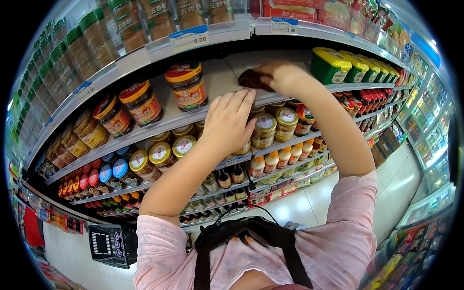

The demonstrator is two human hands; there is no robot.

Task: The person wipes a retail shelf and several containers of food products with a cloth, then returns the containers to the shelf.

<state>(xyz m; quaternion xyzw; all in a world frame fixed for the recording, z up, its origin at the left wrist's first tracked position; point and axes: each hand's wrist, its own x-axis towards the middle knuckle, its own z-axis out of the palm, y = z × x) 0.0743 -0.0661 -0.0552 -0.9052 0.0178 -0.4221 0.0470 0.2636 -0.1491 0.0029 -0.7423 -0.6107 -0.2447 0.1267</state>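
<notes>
On the upper shelf (225, 70), my right hand (281, 77) grips a dark brown cloth (253, 81), pressed against the shelf surface. Motion blurs its fingers. My left hand (229, 116) lies on the shelf's front edge just left of the cloth, fingers stretched out and holding nothing. Left of it stands a jar with a red and yellow lid (186, 86). Yellow-lidded green tubs (331, 65) line the shelf to the right of my right hand.
Green-capped spice bottles (96, 36) and price tags (189, 39) are on the shelf above. Jars with gold lids (264, 129) fill the shelf below. A black basket (112, 245) stands on the floor at lower left. Glass-door coolers (432, 130) run along the right.
</notes>
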